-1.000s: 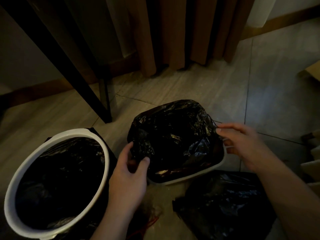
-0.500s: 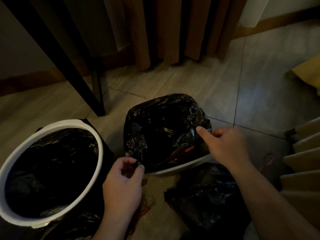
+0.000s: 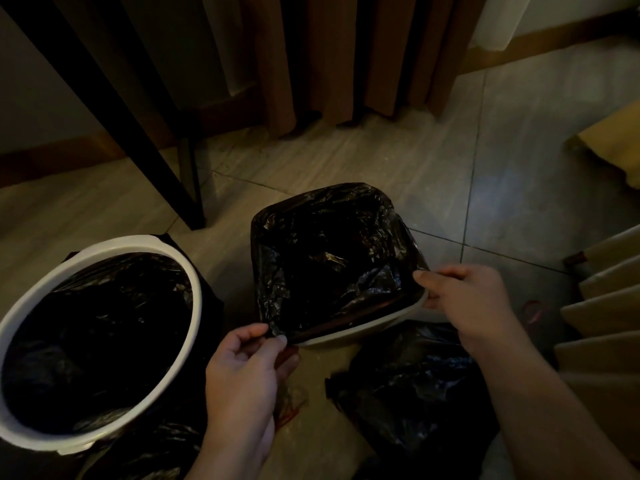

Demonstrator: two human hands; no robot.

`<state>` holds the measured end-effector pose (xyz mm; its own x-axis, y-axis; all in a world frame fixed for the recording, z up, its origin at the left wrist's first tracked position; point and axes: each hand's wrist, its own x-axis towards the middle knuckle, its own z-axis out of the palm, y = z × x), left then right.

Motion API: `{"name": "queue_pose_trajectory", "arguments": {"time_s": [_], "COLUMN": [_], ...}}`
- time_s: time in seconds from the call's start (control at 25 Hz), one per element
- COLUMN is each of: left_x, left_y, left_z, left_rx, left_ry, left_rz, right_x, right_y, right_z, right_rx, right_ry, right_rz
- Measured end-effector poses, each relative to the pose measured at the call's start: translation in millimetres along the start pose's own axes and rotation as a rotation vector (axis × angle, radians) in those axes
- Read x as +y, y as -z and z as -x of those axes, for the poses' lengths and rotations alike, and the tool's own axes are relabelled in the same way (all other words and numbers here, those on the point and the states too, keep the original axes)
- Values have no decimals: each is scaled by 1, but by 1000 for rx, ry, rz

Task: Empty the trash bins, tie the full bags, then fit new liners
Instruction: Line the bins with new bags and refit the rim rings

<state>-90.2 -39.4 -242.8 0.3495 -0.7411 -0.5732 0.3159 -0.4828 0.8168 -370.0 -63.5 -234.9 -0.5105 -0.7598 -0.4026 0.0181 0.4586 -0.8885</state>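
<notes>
Black liner is pinched by left hand and right hand.

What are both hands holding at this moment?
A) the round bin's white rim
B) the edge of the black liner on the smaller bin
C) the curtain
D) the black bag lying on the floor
B: the left hand pinches the black liner at the near left corner of the smaller bin, and the right hand holds it at the near right corner.
</notes>
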Motion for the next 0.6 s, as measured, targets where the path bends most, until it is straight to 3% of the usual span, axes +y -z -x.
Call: {"name": "queue_pose_trajectory", "arguments": {"time_s": [0.4, 0.6], "left_x": [-7, 2], "left_y": [2, 0], "left_z": [6, 0], "left_rx": [14, 13], "left_ry": [63, -5], "left_rz": [199, 28], "right_x": [13, 16], "right_y": [11, 13], "right_z": [-1, 2], "right_rx": [-55, -169], "right_ry": [-159, -141], "right_rz": [-388, -390]}}
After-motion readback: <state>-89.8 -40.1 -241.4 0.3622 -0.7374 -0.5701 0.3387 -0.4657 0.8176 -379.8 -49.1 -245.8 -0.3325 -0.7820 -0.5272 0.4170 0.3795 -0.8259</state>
